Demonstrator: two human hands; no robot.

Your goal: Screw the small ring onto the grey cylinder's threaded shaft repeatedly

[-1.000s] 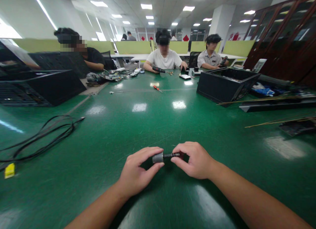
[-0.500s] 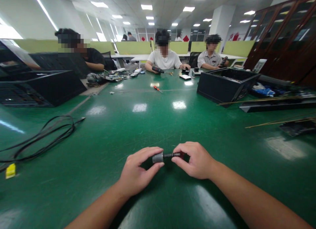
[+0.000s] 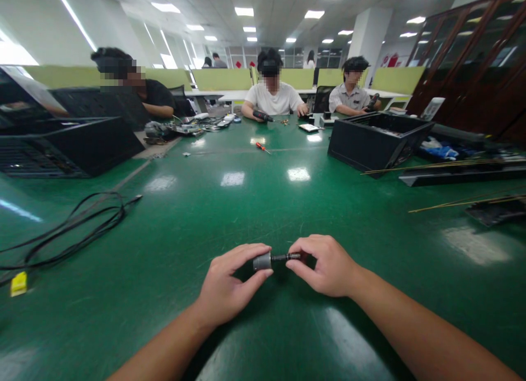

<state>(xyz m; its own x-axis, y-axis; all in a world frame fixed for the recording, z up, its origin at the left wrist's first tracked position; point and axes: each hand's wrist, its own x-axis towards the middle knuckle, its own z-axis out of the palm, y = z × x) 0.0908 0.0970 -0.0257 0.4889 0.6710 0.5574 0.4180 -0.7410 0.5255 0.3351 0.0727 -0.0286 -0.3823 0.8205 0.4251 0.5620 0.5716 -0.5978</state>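
A small grey cylinder [image 3: 262, 261] with a thin black threaded rod [image 3: 285, 257] sticking out of its right end is held just above the green table [image 3: 263, 206], near its front edge. My left hand [image 3: 228, 285] pinches the grey cylinder between thumb and forefinger. My right hand [image 3: 324, 264] pinches the far end of the black rod with its fingertips. Both hands are closed on the one part, about a finger's width apart.
A loop of black cable [image 3: 69, 227] with a yellow tag [image 3: 18, 283] lies at the left. Black cases stand at the left [image 3: 69, 145] and right [image 3: 370, 140]. Thin brass rods [image 3: 452, 165] lie at the right. A red screwdriver [image 3: 261, 147] lies mid-table. Three people sit at the far end.
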